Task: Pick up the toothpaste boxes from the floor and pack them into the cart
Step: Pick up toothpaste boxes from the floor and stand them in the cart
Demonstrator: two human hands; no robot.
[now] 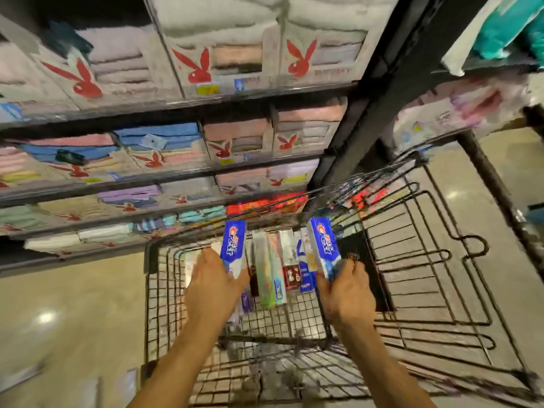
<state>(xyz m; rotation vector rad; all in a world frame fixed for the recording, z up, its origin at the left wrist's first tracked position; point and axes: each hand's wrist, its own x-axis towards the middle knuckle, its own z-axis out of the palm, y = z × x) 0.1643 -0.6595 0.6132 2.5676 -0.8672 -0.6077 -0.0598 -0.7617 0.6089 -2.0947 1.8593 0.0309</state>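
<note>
Both my arms reach into a black wire cart (435,278). My left hand (213,285) grips the lower end of a blue and white toothpaste box (233,241), held upright over the cart's left side. My right hand (346,293) grips a second blue toothpaste box (323,242), also upright, near the middle. Between my hands, several toothpaste boxes (272,272) of mixed colours lie side by side in the cart's bottom. A dark flat item (357,248) lies just right of them.
Dark shelves (182,169) stacked with boxed and folded towels stand right behind the cart. A black upright post (368,107) rises at the cart's far right corner. Glossy beige floor (73,313) lies left of the cart and to its right.
</note>
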